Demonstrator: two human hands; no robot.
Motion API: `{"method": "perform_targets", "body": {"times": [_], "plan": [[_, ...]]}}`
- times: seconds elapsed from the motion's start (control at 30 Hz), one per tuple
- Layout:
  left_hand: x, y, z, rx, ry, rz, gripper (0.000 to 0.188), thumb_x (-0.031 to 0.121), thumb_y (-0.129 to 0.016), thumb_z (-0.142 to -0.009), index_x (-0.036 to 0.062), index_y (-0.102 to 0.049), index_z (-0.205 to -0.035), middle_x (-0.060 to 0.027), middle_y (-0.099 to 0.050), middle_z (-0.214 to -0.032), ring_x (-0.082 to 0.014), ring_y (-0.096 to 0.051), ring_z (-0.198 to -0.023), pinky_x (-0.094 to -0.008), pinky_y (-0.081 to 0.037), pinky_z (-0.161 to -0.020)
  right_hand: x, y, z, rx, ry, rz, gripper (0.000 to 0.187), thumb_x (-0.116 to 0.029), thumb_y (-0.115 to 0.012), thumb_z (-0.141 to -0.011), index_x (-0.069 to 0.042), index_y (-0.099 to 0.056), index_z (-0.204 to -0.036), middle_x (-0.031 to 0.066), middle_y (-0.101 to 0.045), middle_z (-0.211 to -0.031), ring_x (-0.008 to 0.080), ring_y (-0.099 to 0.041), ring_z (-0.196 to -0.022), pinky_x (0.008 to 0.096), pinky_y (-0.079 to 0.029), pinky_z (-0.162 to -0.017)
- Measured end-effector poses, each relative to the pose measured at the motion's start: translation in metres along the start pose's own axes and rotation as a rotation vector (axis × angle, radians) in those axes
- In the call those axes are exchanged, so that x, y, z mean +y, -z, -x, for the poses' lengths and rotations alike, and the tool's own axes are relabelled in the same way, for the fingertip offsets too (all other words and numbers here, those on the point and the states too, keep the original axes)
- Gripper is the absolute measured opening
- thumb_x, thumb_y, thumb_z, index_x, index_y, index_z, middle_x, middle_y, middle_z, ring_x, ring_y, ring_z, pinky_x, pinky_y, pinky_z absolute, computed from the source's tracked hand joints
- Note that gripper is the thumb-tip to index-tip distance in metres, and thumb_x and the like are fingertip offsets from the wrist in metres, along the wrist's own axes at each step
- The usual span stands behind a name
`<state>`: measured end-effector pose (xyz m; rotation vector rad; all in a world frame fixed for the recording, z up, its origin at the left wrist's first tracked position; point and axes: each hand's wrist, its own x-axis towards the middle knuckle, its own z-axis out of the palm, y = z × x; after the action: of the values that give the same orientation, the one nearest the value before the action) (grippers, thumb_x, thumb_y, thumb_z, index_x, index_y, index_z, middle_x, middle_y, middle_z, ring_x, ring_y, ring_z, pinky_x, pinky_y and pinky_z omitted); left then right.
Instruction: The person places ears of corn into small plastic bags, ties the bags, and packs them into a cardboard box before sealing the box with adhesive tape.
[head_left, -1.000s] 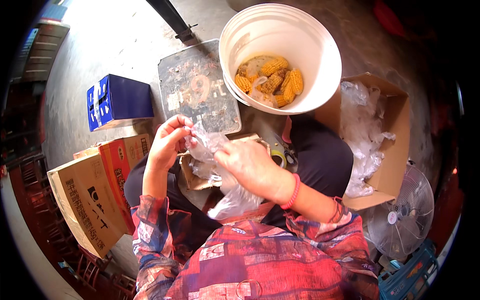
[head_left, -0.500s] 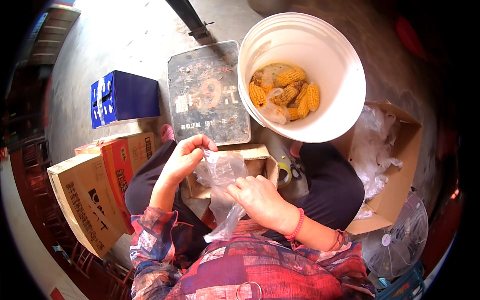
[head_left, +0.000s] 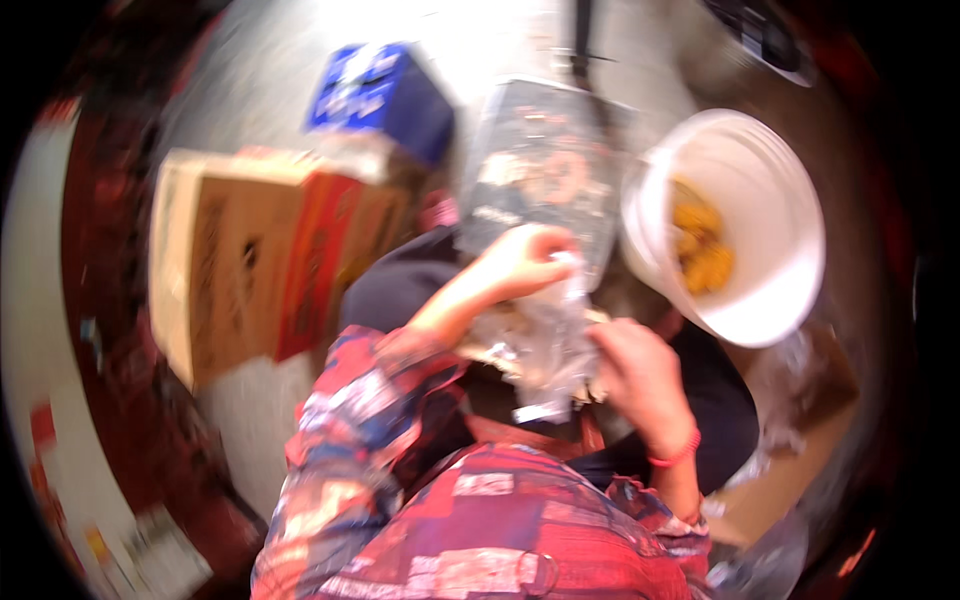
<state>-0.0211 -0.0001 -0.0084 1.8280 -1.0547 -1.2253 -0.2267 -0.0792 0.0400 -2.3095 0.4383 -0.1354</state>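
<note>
A clear plastic bag (head_left: 552, 350) hangs crumpled between my hands, above my lap. My left hand (head_left: 525, 262) pinches its upper end between thumb and fingers. Lower and to the right, my right hand (head_left: 645, 378) grips the bag's side with curled fingers, blurred by motion. Under the bag a small open cardboard box (head_left: 484, 350) shows only in part. Beyond my right hand stands a white bucket (head_left: 775, 235), with several yellow corn cobs (head_left: 704, 245) at its bottom.
A dark flat panel (head_left: 545, 150) lies ahead, touching the bucket's left side. On the left are a blue box (head_left: 415, 105), a tan carton (head_left: 235, 265) and a red carton (head_left: 322, 255). A cardboard box (head_left: 775, 490) with loose plastic bags sits at right, beside a fan (head_left: 765, 565).
The view has swung left, so the bucket and panel appear farther right. Both hands still hold the bag, now spread wider between them. The picture has become blurred.
</note>
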Motion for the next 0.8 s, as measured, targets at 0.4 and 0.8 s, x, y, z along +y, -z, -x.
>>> {"method": "perform_targets", "body": {"times": [0.4,0.8], "plan": [[-0.005,-0.038,-0.002,0.158,-0.039,-0.231,0.024,0.02,-0.062,-0.054,0.0111,-0.069,-0.075,-0.0118,-0.065,-0.072,-0.0283,-0.063,-0.072,-0.0378,-0.049,-0.065,0.081,0.079,-0.06,0.104,-0.332,-0.062,0.035,-0.028,-0.046,-0.091,-0.003,-0.054,-0.115,0.0058,-0.055,-0.103,0.0163,-0.05,-0.095,0.0284,-0.039,-0.083],[0.003,-0.053,-0.023,0.113,-0.168,-0.273,0.033,0.036,-0.067,-0.057,0.0072,-0.069,-0.073,-0.0094,-0.065,-0.068,-0.0259,-0.063,-0.072,-0.0399,-0.046,-0.067,0.338,0.035,-0.163,-0.055,-0.734,-0.053,0.031,-0.032,-0.047,-0.09,-0.011,-0.054,-0.112,0.0018,-0.055,-0.102,0.0134,-0.051,-0.093,0.025,-0.038,-0.076]]}}
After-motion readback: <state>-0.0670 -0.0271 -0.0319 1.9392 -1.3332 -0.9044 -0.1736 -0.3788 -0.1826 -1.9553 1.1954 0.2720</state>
